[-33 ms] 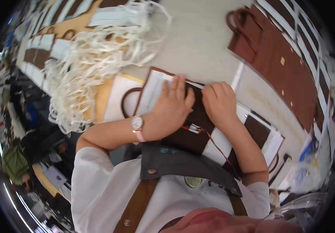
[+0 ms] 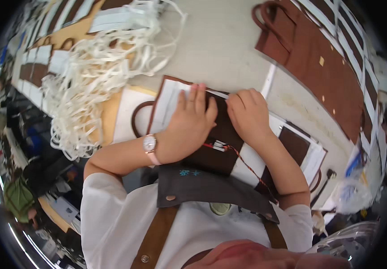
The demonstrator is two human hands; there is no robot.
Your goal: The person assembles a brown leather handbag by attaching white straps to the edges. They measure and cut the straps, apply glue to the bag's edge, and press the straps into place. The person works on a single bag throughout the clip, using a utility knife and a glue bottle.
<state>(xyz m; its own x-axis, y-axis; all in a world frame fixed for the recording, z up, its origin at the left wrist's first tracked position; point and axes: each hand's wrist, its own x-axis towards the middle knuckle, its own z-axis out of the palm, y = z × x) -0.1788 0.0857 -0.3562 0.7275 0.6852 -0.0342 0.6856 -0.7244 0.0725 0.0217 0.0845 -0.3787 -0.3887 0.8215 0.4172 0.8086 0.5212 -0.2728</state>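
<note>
A dark brown panel [image 2: 222, 123], edged with lighter brown and with white backing on its left part, lies on the table before me. It looks like a bag piece, with a brown loop handle [image 2: 138, 117] at its left side. My left hand [image 2: 191, 119] rests on the panel, fingers stretched toward its far edge. A narrow white strip [image 2: 216, 93] runs along that edge, from the left fingers to my right hand. The right hand [image 2: 249, 112] has curled fingers and pinches at the strip's right end; the fingertips are partly hidden.
A tangled heap of white strips [image 2: 90, 67] lies at the left. Brown bag pieces with handles [image 2: 310, 62] are stacked at the far right. Another white-edged brown panel [image 2: 294, 145] sits beyond my right forearm. A red twisted cord [image 2: 247, 167] hangs across the near side.
The whole view has shifted slightly, so things appear a little further left. Both hands keep nearly the same place on the panel.
</note>
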